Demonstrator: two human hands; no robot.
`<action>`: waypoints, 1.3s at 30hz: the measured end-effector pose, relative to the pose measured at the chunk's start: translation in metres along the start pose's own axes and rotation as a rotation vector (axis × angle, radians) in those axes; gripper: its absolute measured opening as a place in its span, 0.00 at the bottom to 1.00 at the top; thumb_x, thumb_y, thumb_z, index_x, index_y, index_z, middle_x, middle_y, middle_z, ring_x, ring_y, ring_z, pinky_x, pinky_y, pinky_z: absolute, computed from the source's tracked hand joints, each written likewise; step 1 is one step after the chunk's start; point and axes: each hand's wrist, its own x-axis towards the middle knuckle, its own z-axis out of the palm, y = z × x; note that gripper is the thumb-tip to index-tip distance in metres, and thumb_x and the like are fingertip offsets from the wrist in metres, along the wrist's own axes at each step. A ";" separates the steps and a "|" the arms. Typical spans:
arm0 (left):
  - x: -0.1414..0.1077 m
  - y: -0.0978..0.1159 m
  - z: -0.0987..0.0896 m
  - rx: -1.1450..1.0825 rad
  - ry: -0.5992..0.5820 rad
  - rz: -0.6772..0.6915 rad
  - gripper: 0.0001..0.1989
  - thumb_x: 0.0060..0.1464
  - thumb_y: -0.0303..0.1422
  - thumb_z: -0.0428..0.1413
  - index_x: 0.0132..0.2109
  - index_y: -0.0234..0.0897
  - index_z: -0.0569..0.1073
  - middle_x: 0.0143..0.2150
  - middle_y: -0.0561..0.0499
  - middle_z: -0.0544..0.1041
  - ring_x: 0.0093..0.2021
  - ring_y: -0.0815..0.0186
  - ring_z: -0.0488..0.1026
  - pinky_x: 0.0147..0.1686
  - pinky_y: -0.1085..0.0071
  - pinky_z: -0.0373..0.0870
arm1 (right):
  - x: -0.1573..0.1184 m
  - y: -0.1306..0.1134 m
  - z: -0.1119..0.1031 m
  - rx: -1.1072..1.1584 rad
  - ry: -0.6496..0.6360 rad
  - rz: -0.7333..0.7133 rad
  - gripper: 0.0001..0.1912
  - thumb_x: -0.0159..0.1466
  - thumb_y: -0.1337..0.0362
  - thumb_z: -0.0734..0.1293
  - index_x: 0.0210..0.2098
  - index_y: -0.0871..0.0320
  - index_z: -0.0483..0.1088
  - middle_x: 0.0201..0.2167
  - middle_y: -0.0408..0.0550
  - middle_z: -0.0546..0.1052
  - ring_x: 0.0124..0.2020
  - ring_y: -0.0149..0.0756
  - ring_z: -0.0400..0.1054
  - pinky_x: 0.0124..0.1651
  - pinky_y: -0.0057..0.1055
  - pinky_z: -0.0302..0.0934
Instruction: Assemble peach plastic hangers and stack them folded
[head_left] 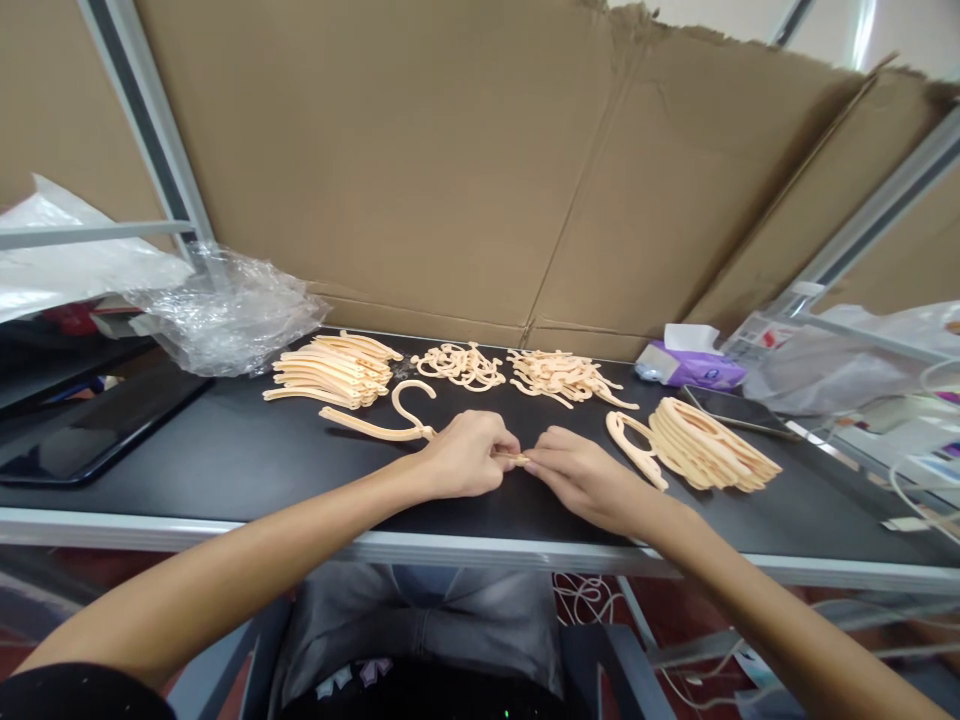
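A cream plastic clothes hanger (367, 428) is held low over the black table. Its hook (409, 398) and one arm stick out to the left of my left hand (469, 453), which is closed around the middle. My right hand (583, 478) pinches the tip of a cream hanger part (513, 458) that shows between both hands. The hanger's centre joint is mostly hidden by my left fingers. Right of my right hand lie a folded hanger (636, 450) and a stack of folded hangers (712, 445).
Behind the hands are piles of hanger arms (334, 370), loose hooks (461, 368) and shorter curved pieces (570, 376). A purple tissue pack (694, 364) and a phone (735, 410) lie at right. Clear plastic wrap (232, 310) and a dark flat panel (105, 425) sit left. Cardboard (420, 160) stands behind.
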 end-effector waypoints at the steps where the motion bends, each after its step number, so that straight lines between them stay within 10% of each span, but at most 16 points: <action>1: 0.000 0.000 0.000 0.007 0.005 0.003 0.09 0.56 0.31 0.56 0.36 0.37 0.82 0.32 0.50 0.77 0.30 0.68 0.71 0.29 0.74 0.61 | 0.002 0.003 -0.003 0.064 -0.031 0.023 0.19 0.73 0.64 0.56 0.33 0.60 0.74 0.30 0.49 0.71 0.34 0.35 0.64 0.38 0.32 0.59; 9: 0.001 0.001 0.000 0.011 0.012 -0.004 0.09 0.57 0.31 0.56 0.37 0.37 0.83 0.32 0.49 0.77 0.30 0.68 0.71 0.29 0.74 0.61 | 0.015 0.017 -0.018 0.384 -0.247 0.294 0.19 0.67 0.53 0.64 0.29 0.60 0.77 0.27 0.44 0.70 0.28 0.31 0.64 0.32 0.29 0.55; 20: 0.000 -0.002 0.003 0.100 0.064 0.072 0.11 0.60 0.30 0.55 0.41 0.38 0.83 0.35 0.48 0.80 0.39 0.62 0.75 0.39 0.69 0.67 | 0.010 0.013 -0.007 0.485 -0.016 0.433 0.17 0.61 0.51 0.69 0.37 0.58 0.81 0.31 0.48 0.78 0.31 0.36 0.71 0.35 0.32 0.62; 26: -0.002 0.001 0.007 0.235 0.085 0.126 0.12 0.64 0.31 0.52 0.43 0.38 0.82 0.40 0.47 0.79 0.44 0.60 0.75 0.43 0.67 0.69 | 0.032 0.042 -0.010 0.050 0.229 0.364 0.13 0.65 0.61 0.63 0.36 0.58 0.81 0.35 0.51 0.81 0.37 0.40 0.72 0.41 0.35 0.63; 31: -0.003 0.007 0.005 0.303 0.162 0.123 0.10 0.60 0.32 0.54 0.37 0.36 0.80 0.38 0.47 0.78 0.41 0.61 0.74 0.41 0.66 0.69 | 0.069 0.057 0.001 -0.420 0.077 0.456 0.17 0.69 0.67 0.58 0.39 0.63 0.79 0.40 0.58 0.78 0.47 0.44 0.68 0.52 0.36 0.59; 39: -0.003 0.011 0.005 0.377 0.179 0.036 0.10 0.54 0.34 0.55 0.27 0.37 0.74 0.27 0.50 0.77 0.30 0.60 0.74 0.34 0.64 0.66 | 0.086 0.062 0.015 -0.477 0.004 0.570 0.17 0.67 0.66 0.60 0.39 0.69 0.79 0.46 0.68 0.76 0.52 0.53 0.64 0.53 0.42 0.55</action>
